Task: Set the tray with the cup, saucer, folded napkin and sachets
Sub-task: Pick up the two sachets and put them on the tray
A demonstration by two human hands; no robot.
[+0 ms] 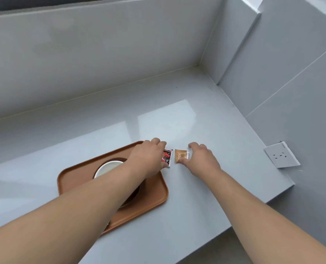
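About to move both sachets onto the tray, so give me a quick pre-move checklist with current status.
1. Left hand gripping red-and-black sachet: ok, fingers pinch it.
2. Right hand gripping brown sachet: ok, thumb and fingers on its edge.
3. Sachets off the tray: ok, both lie on the counter beside its right rim.
4. Cup on tray: ok, though partly hidden by the left forearm.
5. Saucer under cup: cannot tell, mostly hidden.
6. Folded napkin on tray: cannot tell, none visible.
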